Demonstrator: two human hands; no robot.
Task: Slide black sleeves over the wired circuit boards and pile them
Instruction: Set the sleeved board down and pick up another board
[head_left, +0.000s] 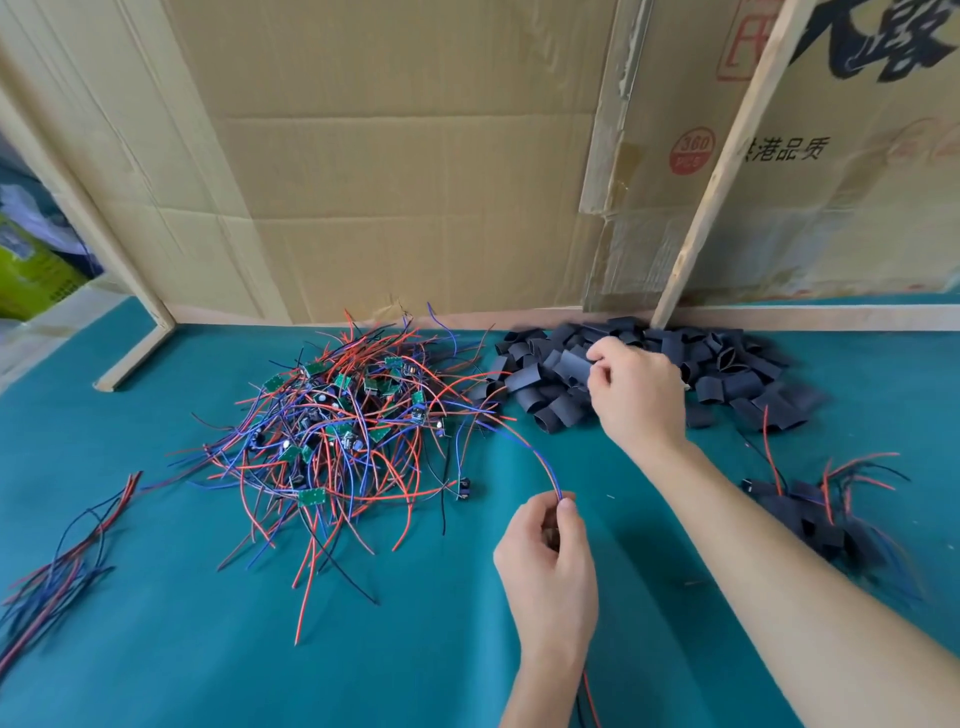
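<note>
A tangled heap of green circuit boards (337, 415) with red, blue and black wires lies on the teal table. Loose black sleeves (727, 374) are heaped at the back right. My right hand (636, 395) reaches into that heap and pinches one black sleeve (574, 364) between thumb and fingers. My left hand (550, 566) is nearer the front, its fingers curled round a wired board that is mostly hidden inside the fist; its red and blue wires (535, 457) arc up toward the heaps. Sleeved boards (821, 519) lie piled at the right, partly behind my right forearm.
A bundle of loose wires (67, 556) lies at the left edge of the teal table (208, 649). Cardboard panels (415, 156) and a slanted wooden batten (727, 166) wall off the back. A wooden frame piece (135, 353) rests at the back left.
</note>
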